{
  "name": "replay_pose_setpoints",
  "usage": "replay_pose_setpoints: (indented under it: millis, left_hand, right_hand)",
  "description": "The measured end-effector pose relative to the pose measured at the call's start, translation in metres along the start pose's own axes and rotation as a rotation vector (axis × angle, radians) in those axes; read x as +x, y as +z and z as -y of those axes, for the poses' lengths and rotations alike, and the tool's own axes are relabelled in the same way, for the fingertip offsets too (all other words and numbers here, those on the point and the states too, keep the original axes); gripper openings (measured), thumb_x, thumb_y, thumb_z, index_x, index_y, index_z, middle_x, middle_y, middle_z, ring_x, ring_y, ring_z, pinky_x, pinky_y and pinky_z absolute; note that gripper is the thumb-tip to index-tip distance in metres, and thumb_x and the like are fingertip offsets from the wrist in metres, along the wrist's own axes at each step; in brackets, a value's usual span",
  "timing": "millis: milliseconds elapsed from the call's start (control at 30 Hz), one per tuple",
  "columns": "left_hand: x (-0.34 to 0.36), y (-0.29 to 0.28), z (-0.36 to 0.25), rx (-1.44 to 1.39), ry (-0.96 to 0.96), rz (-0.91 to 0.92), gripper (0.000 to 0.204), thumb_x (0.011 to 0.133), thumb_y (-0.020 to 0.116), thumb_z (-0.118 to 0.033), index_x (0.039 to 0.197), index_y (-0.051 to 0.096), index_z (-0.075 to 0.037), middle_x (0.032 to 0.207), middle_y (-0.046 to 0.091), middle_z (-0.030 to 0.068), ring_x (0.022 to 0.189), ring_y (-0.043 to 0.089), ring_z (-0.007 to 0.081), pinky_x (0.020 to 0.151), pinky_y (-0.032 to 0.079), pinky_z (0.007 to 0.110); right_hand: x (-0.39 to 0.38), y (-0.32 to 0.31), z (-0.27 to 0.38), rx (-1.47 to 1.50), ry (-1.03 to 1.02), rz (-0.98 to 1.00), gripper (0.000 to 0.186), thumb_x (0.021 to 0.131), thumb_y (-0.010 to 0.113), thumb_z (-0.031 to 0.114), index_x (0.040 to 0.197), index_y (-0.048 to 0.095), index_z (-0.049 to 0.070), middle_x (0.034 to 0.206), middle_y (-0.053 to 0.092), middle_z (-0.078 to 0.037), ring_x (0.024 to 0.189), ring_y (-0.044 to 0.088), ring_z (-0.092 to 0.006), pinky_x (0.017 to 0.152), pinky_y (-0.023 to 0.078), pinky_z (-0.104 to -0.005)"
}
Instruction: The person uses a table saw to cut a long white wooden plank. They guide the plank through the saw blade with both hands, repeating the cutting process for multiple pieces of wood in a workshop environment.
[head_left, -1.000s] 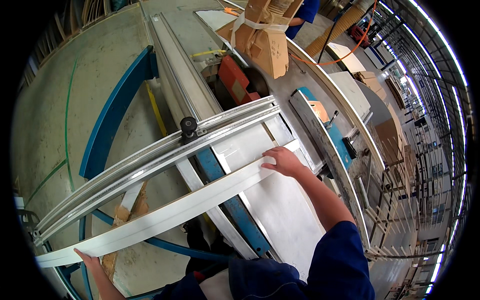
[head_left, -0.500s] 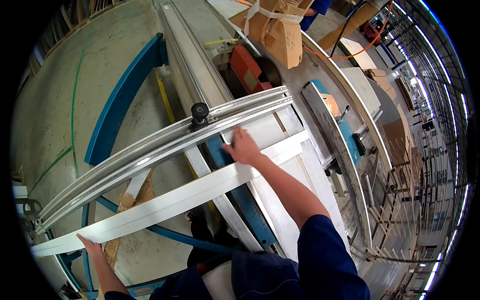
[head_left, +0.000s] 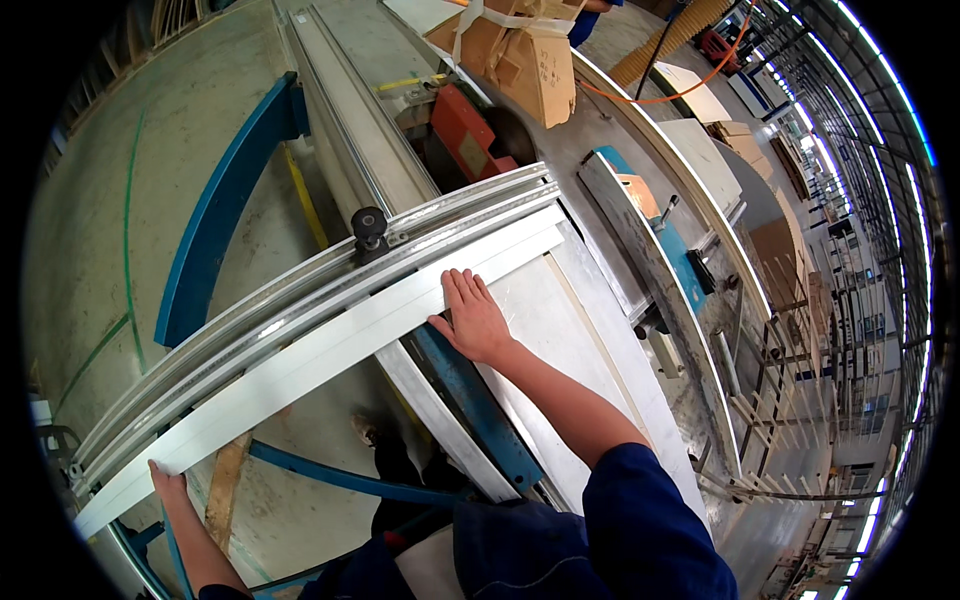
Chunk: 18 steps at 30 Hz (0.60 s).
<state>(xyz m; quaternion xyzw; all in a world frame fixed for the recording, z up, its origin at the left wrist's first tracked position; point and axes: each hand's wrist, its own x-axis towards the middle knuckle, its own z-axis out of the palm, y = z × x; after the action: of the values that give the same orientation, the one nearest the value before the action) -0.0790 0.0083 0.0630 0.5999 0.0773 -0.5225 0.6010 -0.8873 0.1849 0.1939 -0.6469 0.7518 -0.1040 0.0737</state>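
A long white board (head_left: 310, 365) lies slantwise across the sliding table of what looks like a panel saw, close along the aluminium fence (head_left: 290, 318). Near its left end my left hand (head_left: 168, 482) grips the near edge, a digit on top and the rest hidden. Farther right my right hand (head_left: 474, 322) rests on the board, fingers stretched flat across its face and thumb apart. A black clamp knob (head_left: 369, 223) stands on the fence beyond the right hand.
A red blade guard (head_left: 462, 130) stands past the fence's right end. A blue curved arm (head_left: 225, 220) lies to the left. Cardboard (head_left: 535, 75) is stacked at the back. On the right is a long metal guide (head_left: 640, 230). Another person's sleeve (head_left: 585, 25) shows at the top.
The white board has moved away from me, up near the fence, closing most of the gap. My right hand has come down from beyond the board onto its face; my left hand keeps its grip.
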Motion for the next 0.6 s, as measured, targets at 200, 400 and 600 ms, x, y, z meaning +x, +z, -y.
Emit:
replay_pose_setpoints:
  millis: [200, 400, 600]
  left_hand:
    - [0.014, -0.005, -0.011, 0.008, 0.028, 0.023, 0.052, 0.114, 0.048, -0.043, 0.15, 0.055, -0.006, 0.151, 0.06, 0.0114, 0.139, 0.056, 0.0337, 0.12, 0.044, 0.052]
    - [-0.032, 0.038, 0.037, 0.029, 0.065, -0.008, 0.055, 0.116, 0.042, -0.041, 0.154, 0.05, -0.004, 0.157, 0.055, 0.0128, 0.143, 0.052, 0.032, 0.123, 0.04, 0.046]
    - [0.018, -0.025, 0.009, 0.072, 0.154, 0.102, 0.05, 0.111, 0.057, -0.041, 0.146, 0.06, -0.007, 0.149, 0.063, 0.0112, 0.136, 0.058, 0.0288, 0.122, 0.043, 0.045]
  right_hand:
    - [0.013, 0.009, -0.009, 0.026, -0.034, -0.061, 0.086, 0.104, 0.059, 0.052, 0.159, 0.032, -0.008, 0.162, 0.039, -0.031, 0.154, 0.033, -0.049, 0.13, 0.024, -0.0531]
    - [0.006, 0.013, -0.031, -0.028, -0.009, -0.061, 0.092, 0.101, 0.061, 0.057, 0.162, 0.03, -0.004, 0.164, 0.039, -0.028, 0.155, 0.031, -0.0472, 0.13, 0.022, -0.0526]
    - [0.022, 0.022, -0.026, 0.01, -0.056, -0.11, 0.094, 0.098, 0.066, 0.057, 0.161, 0.033, -0.004, 0.163, 0.04, -0.028, 0.155, 0.031, -0.0471, 0.13, 0.022, -0.0538]
